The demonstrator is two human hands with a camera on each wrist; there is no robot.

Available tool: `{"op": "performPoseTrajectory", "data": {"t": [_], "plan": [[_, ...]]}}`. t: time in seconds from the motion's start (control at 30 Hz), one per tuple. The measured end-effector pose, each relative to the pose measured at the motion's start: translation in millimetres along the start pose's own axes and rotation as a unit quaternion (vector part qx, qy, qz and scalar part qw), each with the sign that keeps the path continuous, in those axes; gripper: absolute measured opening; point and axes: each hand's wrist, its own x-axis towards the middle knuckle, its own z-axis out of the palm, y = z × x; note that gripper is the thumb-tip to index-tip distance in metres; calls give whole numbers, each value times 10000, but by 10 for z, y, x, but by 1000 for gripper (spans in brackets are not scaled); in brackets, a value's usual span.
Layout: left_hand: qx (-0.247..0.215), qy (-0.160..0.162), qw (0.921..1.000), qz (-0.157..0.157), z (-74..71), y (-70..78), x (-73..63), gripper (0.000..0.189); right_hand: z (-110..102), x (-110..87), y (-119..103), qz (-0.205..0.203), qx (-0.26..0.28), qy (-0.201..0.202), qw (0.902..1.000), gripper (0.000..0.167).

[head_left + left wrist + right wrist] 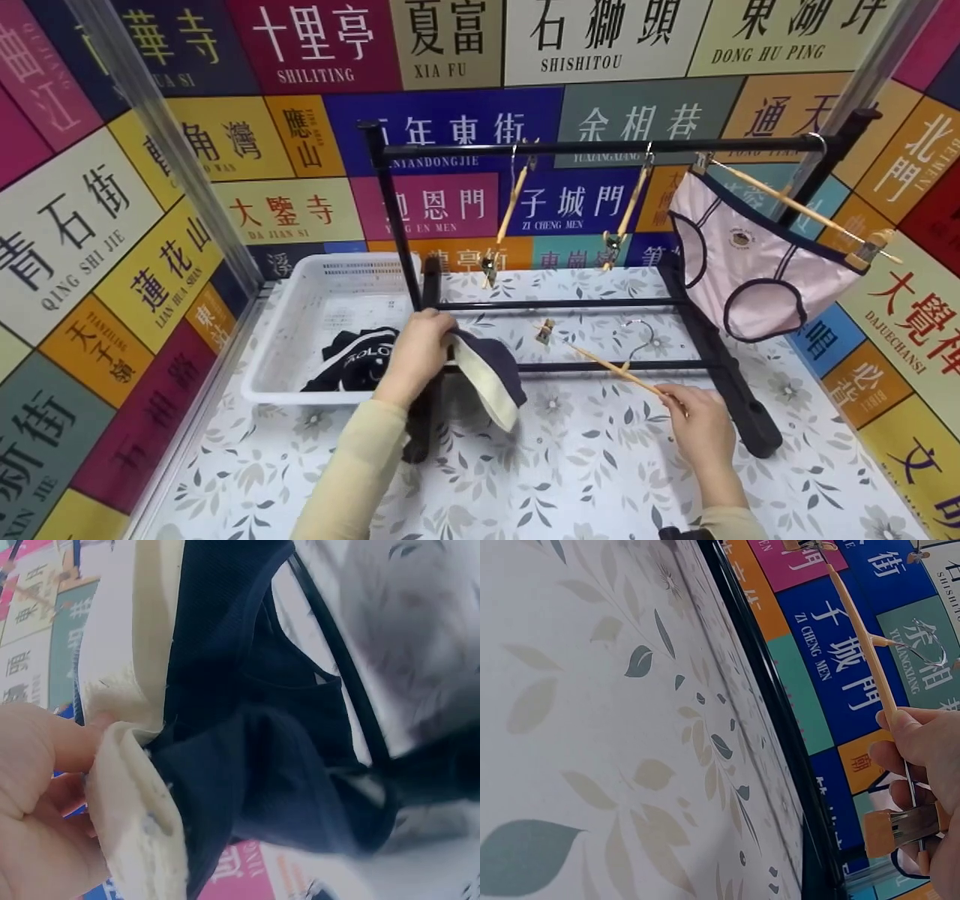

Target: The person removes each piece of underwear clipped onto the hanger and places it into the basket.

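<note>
My left hand point(421, 346) pinches the cream waistband of dark navy underpants point(501, 365), which hang beside the rack's left foot. Close up in the left wrist view, thumb and fingers grip the folded waistband point(139, 832), and the navy cloth point(217, 630) drapes away from it. Over on the right, my right hand point(701, 427) holds a wooden clip hanger point(626, 373) by one end. Its metal hook points up and one clip point(545, 330) is at the far end. The right wrist view shows the other clip point(904, 829) against my fingers point(889, 757).
A black rack point(585, 148) stands ahead, carrying two bare clip hangers point(510, 210) and pink underpants point(757, 247) clipped to another hanger. At the left, a white basket point(262, 352) contains black clothing point(360, 360). Walls with printed signs enclose the leaf-patterned table point(570, 480).
</note>
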Motion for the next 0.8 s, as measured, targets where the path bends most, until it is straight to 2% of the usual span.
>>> {"op": "performPoseTrajectory", "data": {"t": [0.1, 0.3, 0.6, 0.8], "plan": [[-99, 144, 9998, -79, -132, -53, 26, 15, -10, 7, 8, -65, -15, 49, 10000, 19], [-112, 373, 9992, -19, -409, -188, 77, 14, -27, 18, 33, -186, -33, 82, 9998, 19], [14, 596, 9980, -185, -768, -457, 98, 12, -67, 33, 59, -66, -84, 44, 9999, 20], [64, 905, 9953, -345, -1005, -660, 108, 12, -88, 41, 68, -13, -115, -6, 9999, 20]]}}
